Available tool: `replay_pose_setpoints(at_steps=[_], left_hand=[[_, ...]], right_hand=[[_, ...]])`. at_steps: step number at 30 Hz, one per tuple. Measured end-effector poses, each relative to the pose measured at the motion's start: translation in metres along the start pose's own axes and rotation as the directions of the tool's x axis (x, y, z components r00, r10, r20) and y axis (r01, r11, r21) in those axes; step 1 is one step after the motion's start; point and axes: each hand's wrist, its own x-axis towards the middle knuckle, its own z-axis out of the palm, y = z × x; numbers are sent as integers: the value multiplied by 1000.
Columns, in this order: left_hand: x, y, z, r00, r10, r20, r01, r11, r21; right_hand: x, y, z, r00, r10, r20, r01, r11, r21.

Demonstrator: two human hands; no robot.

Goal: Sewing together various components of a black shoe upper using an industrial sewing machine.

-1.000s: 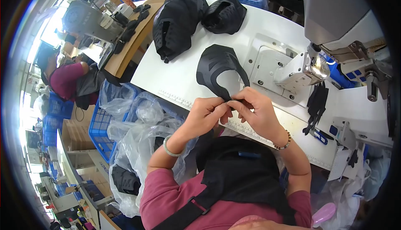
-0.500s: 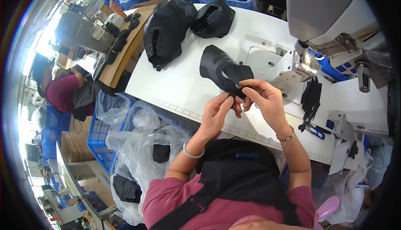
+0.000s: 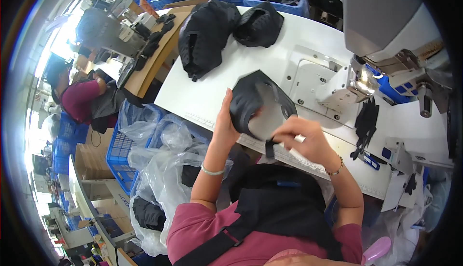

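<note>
My left hand grips the side of a black shoe upper, its thumb up along the outside and the other fingers partly hidden by the upper. The upper is tilted above the white table, with its opening toward my right hand. That hand is closed in a pinch, somewhat blurred, on a short black strip hanging below its fingertips. Whether the strip is joined to the upper I cannot tell. At the far side of the table lie stacked black shoe uppers and another black upper.
A sewing machine stands to the right. Beside it lie a bunch of black strips and blue thread snips. Plastic bags and a blue crate are at lower left. A co-worker sits at far left.
My hands have moved apart. The upper has turned and come nearer, with my left hand now on its side. My right hand has moved slightly down with the strip.
</note>
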Motion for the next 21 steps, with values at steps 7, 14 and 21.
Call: replay_pose_setpoints(at_steps=[7,14,21], left_hand=[[41,85,-93,919,394,-11,-371,873,317],[99,192,-152,870,430,240,-462,543,701],[159,191,-140,765,599,236,-608,549,574]], right_hand=[[2,26,33,982,-159,98,187,816,-547],[-1,43,23,984,-130,125,178,802,-570],[1,47,15,989,-121,81,145,826,-544]])
